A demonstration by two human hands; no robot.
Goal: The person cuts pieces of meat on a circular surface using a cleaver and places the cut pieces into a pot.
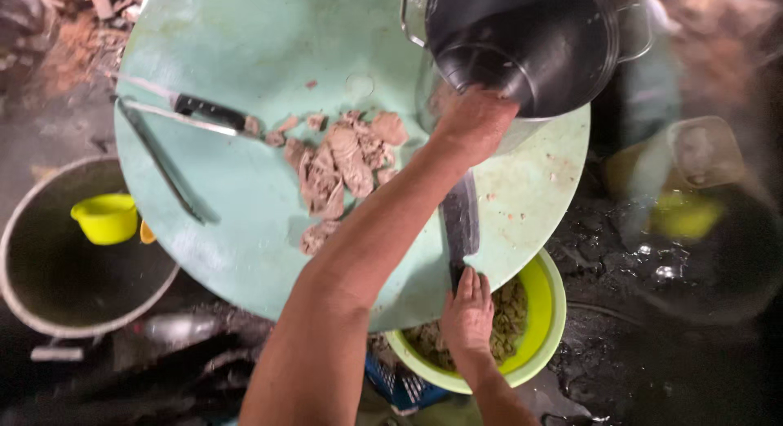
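Steel pot (pixel 530 42), seemingly empty, tilted in left grip (pixel 473 124); right grip (pixel 466 312) clasps cleaver (pixel 461 218) over meat-filled green bowl (pixel 542 312).

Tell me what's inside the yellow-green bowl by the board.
The yellow-green bowl holds pale chopped meat pieces. The right hand and the board's edge cover much of them.

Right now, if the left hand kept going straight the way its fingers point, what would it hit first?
The left hand already grips the rim of the dark metal pot tilted over the round green board. Going straight on, it would likely press into the pot's wall first, though depth is hard to judge from above.
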